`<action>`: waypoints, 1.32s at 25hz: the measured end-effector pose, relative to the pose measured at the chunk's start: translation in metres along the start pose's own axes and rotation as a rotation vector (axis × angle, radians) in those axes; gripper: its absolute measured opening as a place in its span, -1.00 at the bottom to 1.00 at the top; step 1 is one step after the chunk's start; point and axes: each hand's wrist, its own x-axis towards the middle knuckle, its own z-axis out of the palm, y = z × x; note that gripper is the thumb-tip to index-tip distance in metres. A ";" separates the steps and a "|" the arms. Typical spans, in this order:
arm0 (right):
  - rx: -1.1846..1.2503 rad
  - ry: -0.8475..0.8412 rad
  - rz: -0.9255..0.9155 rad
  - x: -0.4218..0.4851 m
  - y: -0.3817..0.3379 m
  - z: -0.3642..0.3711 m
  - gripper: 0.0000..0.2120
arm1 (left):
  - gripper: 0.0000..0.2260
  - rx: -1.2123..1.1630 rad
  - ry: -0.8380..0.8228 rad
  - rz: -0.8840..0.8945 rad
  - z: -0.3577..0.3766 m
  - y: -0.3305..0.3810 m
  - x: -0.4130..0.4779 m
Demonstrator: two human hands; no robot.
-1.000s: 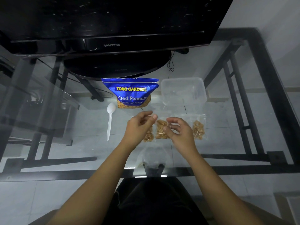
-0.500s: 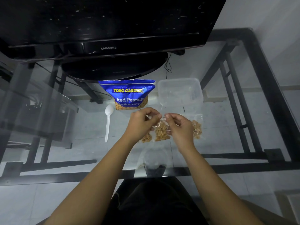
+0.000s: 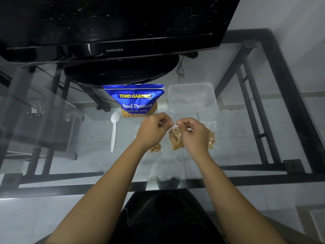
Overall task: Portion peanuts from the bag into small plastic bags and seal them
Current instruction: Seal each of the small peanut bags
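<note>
A black Samsung television [image 3: 114, 23] stands on its round base at the far side, well beyond the fingers. It rests on a glass table [image 3: 237, 138] with a black metal frame, and the floor tiles show through the pane.

Just beyond the left hand's knuckles stands the blue Tong Garden salted peanuts bag [image 3: 135, 101], upright, its lower edge close to the fingers. Beside it, just beyond the right hand's fingers, sits a clear plastic container [image 3: 191, 97]. I cannot tell what, if anything, is in it. A white plastic spoon [image 3: 114, 132] lies out to the left of the left hand, apart from it, bowl end away from the person.

The left hand [image 3: 153, 131] and the right hand [image 3: 193, 134] meet over the middle small bag [image 3: 175, 140], which holds a clump of peanuts that hangs below the fingertips and between the two wrists. Each hand's fingers are curled, and the thumb and forefinger of each pinch the bag's clear top edge, the left fingertips [image 3: 169, 123] and right fingertips [image 3: 180, 122] nearly touching.

A second small bag [image 3: 155, 148] with peanuts lies under the left wrist, mostly hidden. A third small bag [image 3: 212, 138] with peanuts lies just right of the right hand.
</note>
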 end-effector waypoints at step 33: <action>-0.363 -0.057 -0.149 0.003 0.060 -0.015 -0.86 | -0.86 0.140 0.233 -0.069 0.050 -0.027 -0.038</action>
